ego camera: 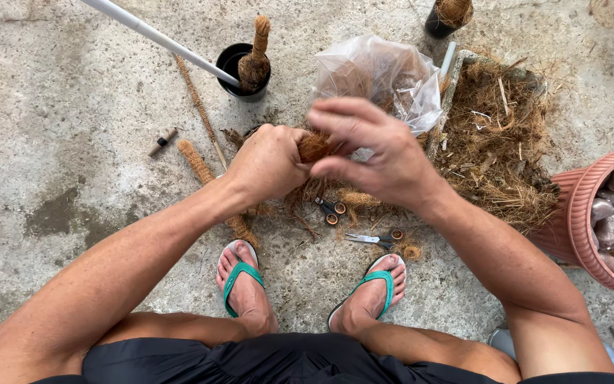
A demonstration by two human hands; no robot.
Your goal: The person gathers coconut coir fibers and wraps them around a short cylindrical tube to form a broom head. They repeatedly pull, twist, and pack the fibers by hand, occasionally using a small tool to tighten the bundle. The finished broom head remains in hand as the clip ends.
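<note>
Large heap of dry brown coconut fibre [495, 142] lies right on concrete | left hand [270, 162] is closed tight around brown fibre bundle [314, 146], held above the feet | right hand [374, 153] half open, fingertips pinching the bundle's end | small orange-handled scissors [331, 210] below on floor

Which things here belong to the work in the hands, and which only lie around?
In use:
- left hand, gripping the brown fibre bundle
- right hand, fingers on the same bundle
- loose fibre pile
- clear plastic bag

Lying about:
- two scissors
- black pot
- pink basket
- white pipe
</note>
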